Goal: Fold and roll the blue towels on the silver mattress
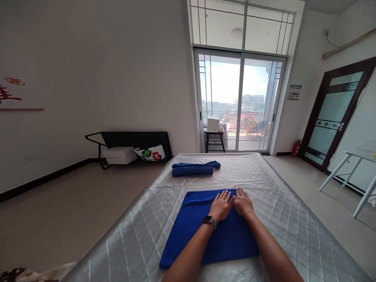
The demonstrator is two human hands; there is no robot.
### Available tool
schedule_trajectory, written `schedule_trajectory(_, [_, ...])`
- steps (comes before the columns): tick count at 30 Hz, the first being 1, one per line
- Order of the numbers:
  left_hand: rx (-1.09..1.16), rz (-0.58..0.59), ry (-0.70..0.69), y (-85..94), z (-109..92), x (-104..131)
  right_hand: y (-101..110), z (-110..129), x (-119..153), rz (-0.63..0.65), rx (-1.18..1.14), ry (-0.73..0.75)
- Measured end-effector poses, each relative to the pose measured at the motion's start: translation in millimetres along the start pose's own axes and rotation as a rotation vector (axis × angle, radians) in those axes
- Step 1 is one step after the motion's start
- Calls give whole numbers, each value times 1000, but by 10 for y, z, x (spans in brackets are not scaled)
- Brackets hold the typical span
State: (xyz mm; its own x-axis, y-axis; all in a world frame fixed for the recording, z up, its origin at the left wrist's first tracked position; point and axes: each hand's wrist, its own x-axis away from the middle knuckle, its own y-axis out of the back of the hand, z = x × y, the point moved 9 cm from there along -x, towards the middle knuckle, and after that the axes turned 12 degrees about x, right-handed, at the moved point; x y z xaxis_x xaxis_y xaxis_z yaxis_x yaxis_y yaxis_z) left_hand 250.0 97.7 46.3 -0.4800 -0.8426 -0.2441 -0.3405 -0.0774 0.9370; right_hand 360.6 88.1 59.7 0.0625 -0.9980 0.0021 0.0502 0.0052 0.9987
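Blue cloth: a flat, deep-blue, roughly rectangular fabric cloth (182,227) lies on the near half of the mattress, under both hands, with a few soft wrinkles toward its far left corner.
Left hand: the left hand (221,206) rests palm down on the blue cloth near its far edge, fingers straight with slight gaps between them, thumb stretched out toward the other hand.
Wrist: a dark-faced watch with a square case (208,220) sits on the left wrist.
Right hand: the right hand (243,203) lies palm down just beside the left, at the cloth's far right corner, its fingers straight and close together; how its thumb lies, I cannot tell.
Rolled cloths: two long dark-blue rolled or folded cloths (192,171) lie side by side farther up the mattress, apart from the flat one.
Mattress: a silver-grey mattress with a diamond-quilted, slightly shiny cover (293,219) bears all the cloths.
Left wall: a low black piece of furniture with a thin frame (135,139) stands there, with white boxes (120,155) and a white printed bag (152,153) at it.
Far end: a tall glass sliding door with a pale frame (241,102).
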Motion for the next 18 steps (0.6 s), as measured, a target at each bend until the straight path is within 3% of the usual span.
schedule_trajectory(4, [-12, 21, 129, 64, 522, 187, 11, 4, 7, -3, -22, -17])
schedule_trajectory(10, [-52, 21, 429, 463, 1525, 752, 24, 8, 15, -3, -28, -17])
schedule_trajectory(13, [-58, 25, 489, 532, 1726, 876, 15, 3, 12, 2, -24, -19])
schedule_trajectory(18, [-55, 10, 506, 581, 1756, 838, 8, -8, -5, -3, -8, -26])
